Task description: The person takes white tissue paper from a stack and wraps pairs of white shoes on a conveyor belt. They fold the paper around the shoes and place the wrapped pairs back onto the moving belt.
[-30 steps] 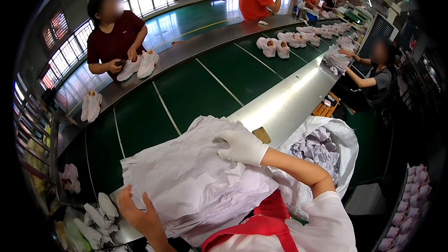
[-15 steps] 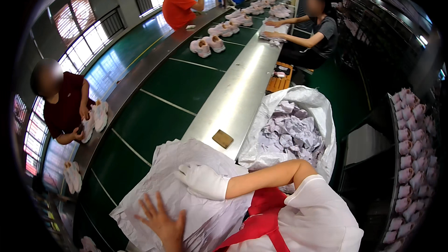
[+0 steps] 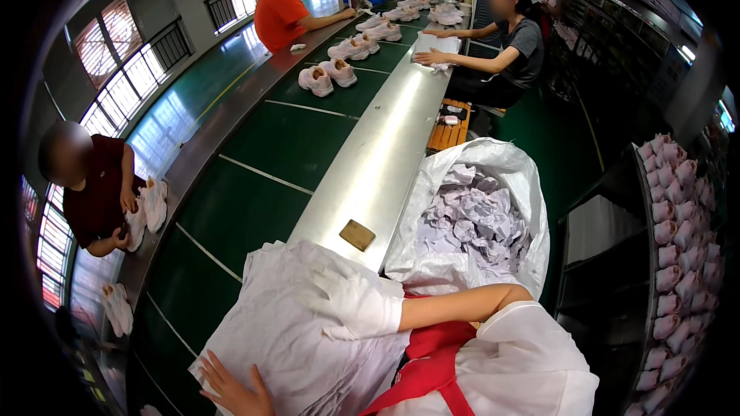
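Observation:
A stack of pale, wrinkled paper sheets (image 3: 266, 320) lies at the near end of the metal ledge, spreading over the green conveyor. Flat on top of it rests my right hand (image 3: 351, 304), in a white glove, with its fingers spread. My left hand (image 3: 235, 393) is bare and touches the near left border of the sheets, its fingers stretched and the thumb apart. Neither hand grips anything that I can see. Many sheet edges show in layers along the stack's near right side. Beyond the paper, a small brownish block (image 3: 358, 235) sits on the metal ledge (image 3: 351, 162).
To the right stands a white woven sack (image 3: 532, 185) full of crumpled paper. Pairs of pale shoes (image 3: 327, 77) line the green belt (image 3: 254, 150). Co-workers sit along both sides, one pressing paper sheets (image 3: 435, 48). At far right is a rack of pale shoes (image 3: 671, 262).
My left hand has moved down and left to the paper's border. The gloved right hand has spread its fingers. The co-worker in orange has lowered an arm to the ledge.

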A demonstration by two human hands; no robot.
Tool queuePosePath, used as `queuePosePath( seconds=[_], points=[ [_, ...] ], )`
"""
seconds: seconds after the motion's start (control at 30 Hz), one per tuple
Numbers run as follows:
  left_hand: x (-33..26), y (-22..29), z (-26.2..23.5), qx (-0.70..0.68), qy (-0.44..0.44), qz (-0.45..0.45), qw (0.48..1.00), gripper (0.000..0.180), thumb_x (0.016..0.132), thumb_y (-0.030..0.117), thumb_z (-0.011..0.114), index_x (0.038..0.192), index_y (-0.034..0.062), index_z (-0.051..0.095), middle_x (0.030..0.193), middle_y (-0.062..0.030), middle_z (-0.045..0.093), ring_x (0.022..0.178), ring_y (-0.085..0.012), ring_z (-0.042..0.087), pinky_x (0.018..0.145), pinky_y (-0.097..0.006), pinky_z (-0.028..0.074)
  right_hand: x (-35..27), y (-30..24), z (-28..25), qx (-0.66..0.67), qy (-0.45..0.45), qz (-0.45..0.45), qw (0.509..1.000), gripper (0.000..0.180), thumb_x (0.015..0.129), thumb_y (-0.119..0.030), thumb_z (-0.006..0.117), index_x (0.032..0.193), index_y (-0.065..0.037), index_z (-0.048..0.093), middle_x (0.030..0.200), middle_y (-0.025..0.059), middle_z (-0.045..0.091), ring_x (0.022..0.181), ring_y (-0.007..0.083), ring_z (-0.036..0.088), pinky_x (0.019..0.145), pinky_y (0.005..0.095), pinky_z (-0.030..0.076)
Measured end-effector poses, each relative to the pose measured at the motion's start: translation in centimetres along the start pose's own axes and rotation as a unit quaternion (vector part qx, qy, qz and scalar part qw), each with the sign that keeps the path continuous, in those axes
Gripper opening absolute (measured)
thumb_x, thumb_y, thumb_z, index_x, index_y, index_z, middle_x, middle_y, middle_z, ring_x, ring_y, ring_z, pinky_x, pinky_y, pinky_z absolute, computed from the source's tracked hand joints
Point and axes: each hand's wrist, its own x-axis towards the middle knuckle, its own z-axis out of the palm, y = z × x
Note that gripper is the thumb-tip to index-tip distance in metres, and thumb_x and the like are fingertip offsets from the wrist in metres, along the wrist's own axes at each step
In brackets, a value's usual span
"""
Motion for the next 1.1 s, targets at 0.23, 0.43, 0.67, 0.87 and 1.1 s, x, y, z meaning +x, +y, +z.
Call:
queuePosePath(
  seconds=[0.23, 0.43, 0.67, 0.87, 1.1],
  points=[
    [6.7, 4.9, 1.3, -0.191, 0.016, 0.064, 0.979, 0.066, 0.086, 0.035, 0.062, 0.141, 0.0054, 0.039, 0.137, -0.0178, 0.046, 0.134, -0.0336, 0.037, 0.114, -0.058, 0.008, -5.3, -2.9, 1.7, 0.143, -0.105, -0.230, 0.957, 0.071, 0.067, -0.034, 0.069, 0.134, -0.018, 0.050, 0.142, 0.0147, 0.041, 0.134, 0.0336, 0.037, 0.108, 0.0571, 0.028],
    [4.5, 3.4, 2.7, -0.185, 0.024, 0.014, 0.982, 0.047, 0.096, 0.032, 0.050, 0.132, 0.0018, 0.049, 0.111, -0.0156, 0.056, 0.107, -0.0323, 0.054, 0.113, -0.057, 0.017, -3.0, 0.5, 5.4, -0.043, 0.022, -0.219, 0.974, 0.080, 0.058, -0.033, 0.074, 0.134, -0.020, 0.050, 0.143, 0.0131, 0.040, 0.138, 0.0308, 0.032, 0.112, 0.0536, 0.023],
    [4.4, 5.4, 2.2, -0.196, 0.174, 0.114, 0.958, 0.055, 0.098, 0.033, 0.044, 0.147, 0.0097, 0.034, 0.152, -0.0168, 0.031, 0.143, -0.0335, 0.025, 0.114, -0.058, 0.009, -4.7, 2.5, 5.1, 0.041, -0.043, -0.196, 0.979, 0.078, 0.061, -0.035, 0.072, 0.132, -0.015, 0.050, 0.140, 0.0143, 0.042, 0.137, 0.0333, 0.032, 0.113, 0.0524, 0.021],
    [2.8, 9.2, 4.5, -0.129, 0.013, 0.329, 0.935, 0.072, 0.089, 0.054, 0.043, 0.144, 0.0075, 0.039, 0.156, -0.0192, 0.022, 0.144, -0.0397, 0.016, 0.115, -0.056, 0.002, -6.2, 4.8, 2.3, 0.155, 0.038, -0.188, 0.969, 0.043, 0.073, -0.027, 0.061, 0.112, -0.010, 0.061, 0.119, 0.0152, 0.057, 0.119, 0.0311, 0.050, 0.104, 0.0469, 0.036],
    [3.0, 9.6, 4.7, -0.149, -0.005, 0.334, 0.931, 0.073, 0.087, 0.051, 0.046, 0.144, 0.0072, 0.040, 0.156, -0.0195, 0.021, 0.145, -0.0385, 0.015, 0.114, -0.057, 0.002, -21.6, 22.5, 1.5, -0.113, 0.417, 0.547, 0.717, 0.066, 0.071, -0.018, 0.065, 0.129, 0.005, 0.047, 0.129, 0.0248, 0.052, 0.120, 0.0371, 0.050, 0.106, 0.0382, 0.038]
  ],
)
